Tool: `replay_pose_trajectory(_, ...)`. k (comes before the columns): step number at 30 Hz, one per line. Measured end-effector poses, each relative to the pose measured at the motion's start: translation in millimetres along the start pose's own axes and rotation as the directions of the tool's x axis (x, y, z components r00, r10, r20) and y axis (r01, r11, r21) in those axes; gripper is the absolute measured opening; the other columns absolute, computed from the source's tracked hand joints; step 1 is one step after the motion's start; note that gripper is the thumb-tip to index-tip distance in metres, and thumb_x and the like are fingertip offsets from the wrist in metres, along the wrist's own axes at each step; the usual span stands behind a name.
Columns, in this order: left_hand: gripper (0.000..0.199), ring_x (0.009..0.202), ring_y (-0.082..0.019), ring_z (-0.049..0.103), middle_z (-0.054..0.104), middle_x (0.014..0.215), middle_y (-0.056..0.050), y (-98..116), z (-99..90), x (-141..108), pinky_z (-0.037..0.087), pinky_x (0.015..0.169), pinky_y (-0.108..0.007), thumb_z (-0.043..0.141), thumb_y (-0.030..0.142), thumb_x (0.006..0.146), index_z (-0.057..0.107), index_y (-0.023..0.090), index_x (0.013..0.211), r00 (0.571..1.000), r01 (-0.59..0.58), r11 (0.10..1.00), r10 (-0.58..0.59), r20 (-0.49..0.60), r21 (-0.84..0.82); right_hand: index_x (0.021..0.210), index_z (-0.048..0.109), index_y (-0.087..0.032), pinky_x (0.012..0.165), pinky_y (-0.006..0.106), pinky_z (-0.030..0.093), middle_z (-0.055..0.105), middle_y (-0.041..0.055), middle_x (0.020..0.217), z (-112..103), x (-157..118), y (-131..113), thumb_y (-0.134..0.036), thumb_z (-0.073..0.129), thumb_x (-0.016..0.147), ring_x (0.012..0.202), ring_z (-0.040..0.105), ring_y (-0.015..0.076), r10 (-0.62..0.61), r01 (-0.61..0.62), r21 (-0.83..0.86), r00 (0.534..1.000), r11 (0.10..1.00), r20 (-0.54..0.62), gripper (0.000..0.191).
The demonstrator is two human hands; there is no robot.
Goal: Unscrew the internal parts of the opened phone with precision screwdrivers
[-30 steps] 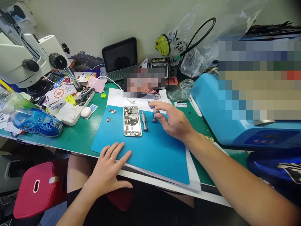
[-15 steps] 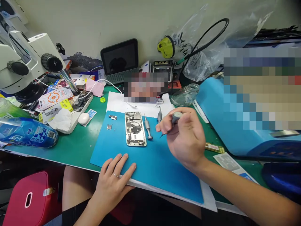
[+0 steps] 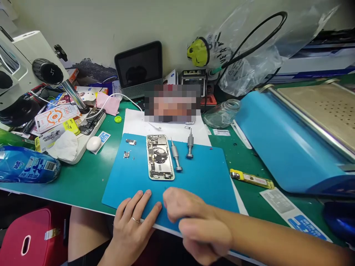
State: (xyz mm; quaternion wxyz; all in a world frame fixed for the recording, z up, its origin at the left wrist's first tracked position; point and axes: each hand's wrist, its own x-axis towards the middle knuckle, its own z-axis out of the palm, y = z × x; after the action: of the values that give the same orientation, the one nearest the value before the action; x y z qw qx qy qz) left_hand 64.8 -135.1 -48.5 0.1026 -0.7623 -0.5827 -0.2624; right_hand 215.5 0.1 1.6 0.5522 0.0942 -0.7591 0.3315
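Observation:
My left hand (image 3: 131, 221), with a ring on one finger, lies spread over the front edge of the blue mat (image 3: 205, 173). At the same edge, further right, my right hand (image 3: 194, 221) is curled with the thumb side low; anything inside its fingers is hidden. Beyond my hands, an opened phone (image 3: 160, 157) lies on the mat with its inner parts showing. Beside it are two grey precision screwdrivers, a nearer one (image 3: 176, 154) and a farther one (image 3: 190, 144). Left of the phone sit small metal parts (image 3: 131, 142) and a little board piece (image 3: 126, 154).
A microscope (image 3: 50, 62) and a blue detergent pouch (image 3: 29, 164) stand left. A glass jar (image 3: 222, 113) is at the back. On the right are a yellow cutter knife (image 3: 251, 178) and a large blue machine (image 3: 263, 136). A dark screen (image 3: 138, 68) leans by the wall.
My right hand has come down and nearer, from beside the screwdrivers to the mat's front edge. The grey-topped tool it held is out of sight. My left hand stays put; the view shifted slightly.

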Motion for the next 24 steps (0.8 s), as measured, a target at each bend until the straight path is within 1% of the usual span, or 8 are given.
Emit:
replay_pose_trajectory(2,0.032,0.127,-0.023,0.058,0.063,0.139,-0.006,1,-3.2,3,0.036,0.107,-0.038,0.047,0.024,0.103,0.066,0.027,0.128,1.0,-0.01,1.0,0.01,-0.002,0.003,0.113,0.055,-0.016,0.051,0.03,0.045,0.049,0.0019,0.07,8,-4,-4,-0.025,0.033,0.1,0.059,0.047,0.0167,-0.004,0.005,0.03,1.0,1.0,-0.022,0.027)
replay_pose_trajectory(4,0.032,0.125,-0.024,0.06,0.066,0.134,-0.008,2,-10.6,8,0.038,0.106,-0.038,0.046,0.028,0.102,0.066,0.023,0.127,1.0,-0.002,1.0,0.002,0.003,-0.019,0.109,0.056,-0.016,0.053,0.03,0.045,0.05,0.0024,0.07,13,-6,-8,-0.023,0.034,0.1,0.06,0.048,0.0167,0.013,-0.012,0.047,1.0,0.999,-0.02,0.025)
replay_pose_trajectory(8,0.04,0.123,-0.026,0.059,0.066,0.129,-0.013,5,-29.5,17,0.045,0.101,-0.038,0.049,0.037,0.101,0.056,0.016,0.133,0.989,0.125,0.978,-0.11,0.095,-0.169,0.132,0.046,-0.016,0.059,0.031,0.051,0.053,0.0022,0.073,14,-1,-18,-0.019,0.036,0.098,0.064,0.053,0.0175,0.161,-0.154,0.201,0.987,0.967,-0.019,0.036)
replay_pose_trajectory(11,0.036,0.115,-0.024,0.059,0.066,0.126,-0.012,8,-36.9,27,0.047,0.093,-0.038,0.045,0.029,0.103,0.051,0.017,0.137,0.976,0.187,0.952,-0.15,0.16,-0.241,0.137,0.045,-0.022,0.057,0.028,0.05,0.051,0.0011,0.075,16,8,-29,-0.023,0.039,0.098,0.062,0.053,0.0155,0.365,-0.321,0.37,0.93,0.872,-0.053,0.04)
replay_pose_trajectory(15,0.018,0.081,-0.017,0.057,0.068,0.089,-0.002,12,-37.4,43,0.04,0.07,-0.033,0.043,0.016,0.103,0.06,0.023,0.1,0.98,0.17,0.888,-0.107,0.167,-0.427,0.129,0.051,-0.027,0.061,0.029,0.048,0.047,-0.0008,0.073,20,15,-42,-0.03,0.041,0.1,0.062,0.048,0.0143,0.539,-0.431,0.471,0.834,0.77,-0.118,0.031)
replay_pose_trajectory(18,0.021,0.072,-0.015,0.052,0.062,0.077,0.001,13,-40.1,52,0.036,0.066,-0.032,0.042,0.013,0.102,0.054,0.023,0.088,0.982,0.168,0.815,-0.087,0.169,-0.555,0.126,0.053,-0.028,0.063,0.028,0.046,0.047,-0.001,0.074,19,18,-46,-0.031,0.042,0.101,0.064,0.046,0.0138,0.609,-0.475,0.539,0.788,0.696,-0.092,0.028)
replay_pose_trajectory(22,0.021,0.075,-0.016,0.053,0.061,0.081,0.0,12,-46.0,57,0.04,0.069,-0.032,0.036,0.016,0.104,0.052,0.023,0.091,0.966,0.202,0.733,-0.039,0.257,-0.65,0.123,0.055,-0.029,0.068,0.028,0.05,0.05,-0.0005,0.077,15,22,-47,-0.031,0.043,0.101,0.066,0.047,0.0134,0.653,-0.487,0.606,0.754,0.63,-0.073,0.025)
replay_pose_trajectory(24,0.018,0.075,-0.015,0.054,0.061,0.082,0.0,13,-45.3,56,0.041,0.069,-0.031,0.04,0.018,0.104,0.053,0.023,0.093,0.966,0.212,0.721,-0.051,0.254,-0.66,0.123,0.055,-0.029,0.071,0.028,0.052,0.05,-0.0007,0.077,14,22,-46,-0.031,0.042,0.102,0.067,0.048,0.0129,0.661,-0.49,0.613,0.747,0.62,-0.071,0.025)
